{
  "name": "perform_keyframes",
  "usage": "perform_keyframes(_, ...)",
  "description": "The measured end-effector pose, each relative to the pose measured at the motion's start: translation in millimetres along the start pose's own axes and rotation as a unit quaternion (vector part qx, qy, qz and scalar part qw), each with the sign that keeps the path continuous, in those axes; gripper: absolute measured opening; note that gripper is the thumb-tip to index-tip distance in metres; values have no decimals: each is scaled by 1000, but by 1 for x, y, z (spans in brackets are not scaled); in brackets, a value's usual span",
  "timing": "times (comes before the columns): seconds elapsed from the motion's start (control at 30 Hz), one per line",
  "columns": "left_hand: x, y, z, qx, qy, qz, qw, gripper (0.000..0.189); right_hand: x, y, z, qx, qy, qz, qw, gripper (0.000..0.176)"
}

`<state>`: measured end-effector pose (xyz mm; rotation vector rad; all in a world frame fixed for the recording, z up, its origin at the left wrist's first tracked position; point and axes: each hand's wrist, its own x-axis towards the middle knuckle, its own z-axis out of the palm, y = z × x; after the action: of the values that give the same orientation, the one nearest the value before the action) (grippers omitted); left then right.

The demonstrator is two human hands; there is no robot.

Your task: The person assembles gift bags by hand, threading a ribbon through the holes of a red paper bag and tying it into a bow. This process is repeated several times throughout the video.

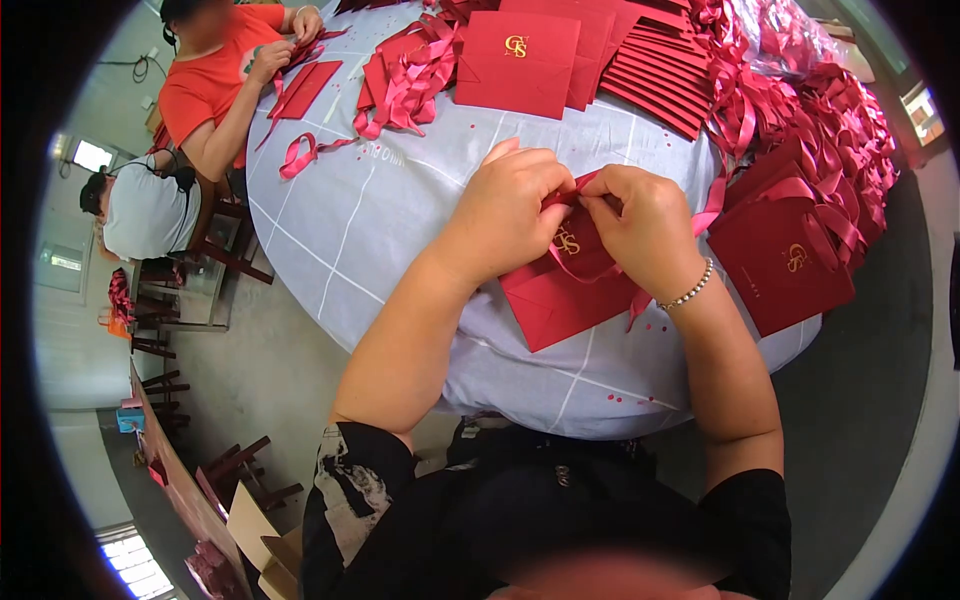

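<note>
A red paper bag with gold letters (560, 305) lies flat on the cloth-covered table (400, 230) under both hands. My left hand (510, 210) pinches a red ribbon at the bag's top edge, its fingertips close to those of my right hand. My right hand (645, 225), with a beaded bracelet at the wrist, pinches the same ribbon from the other side. A loop of the ribbon (590, 278) hangs across the bag's front. What lies between the fingertips is partly hidden.
Right of my right hand lie ribboned red bags (785, 255) and a heap of ribbons (840, 140). Beyond my hands are flat red bags (520, 60) and a fanned stack (660, 75). A co-worker in orange (215, 80) handles ribbon at the far left; another person (150, 210) sits behind.
</note>
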<state>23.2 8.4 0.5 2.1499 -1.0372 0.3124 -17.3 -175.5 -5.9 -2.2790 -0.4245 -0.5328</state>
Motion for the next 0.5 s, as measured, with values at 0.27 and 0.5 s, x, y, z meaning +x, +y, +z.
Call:
perform_keyframes(0.27, 0, 22, -9, 51, -25, 159, 986, 16, 22, -3, -54, 130, -164, 93, 973, 13)
perform_keyframes(0.5, 0, 40, -9, 49, -74, 202, 975, 21, 18, 9, -59, 134, -311, 42, 940, 14)
